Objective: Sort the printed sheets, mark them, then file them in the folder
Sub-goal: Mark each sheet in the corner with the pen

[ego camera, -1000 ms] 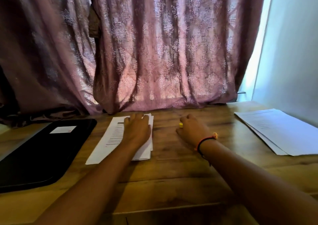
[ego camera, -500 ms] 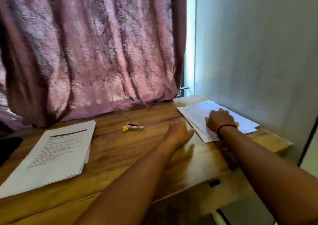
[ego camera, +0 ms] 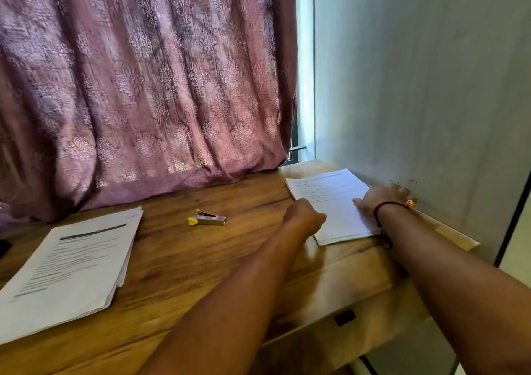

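**Both hands at the right-hand stack**

Lower left, nearest: a stack of printed sheets (ego camera: pixel 69 262) is laid on the wooden table (ego camera: pixel 201 277), well apart from the hands. At mid-frame a yellow-tipped marker (ego camera: pixel 207 219) is seen lying alone. Right of centre, a second stack (ego camera: pixel 330 193) is set beside the wall (ego camera: pixel 416 87). The left hand (ego camera: pixel 304 216) is curled at its left edge; blurred, so any hold cannot be told. The right hand (ego camera: pixel 382 199) is rested on its right side, thumb flat, fingers loose, gripping nothing. A patterned curtain (ego camera: pixel 143 87) is hung behind.
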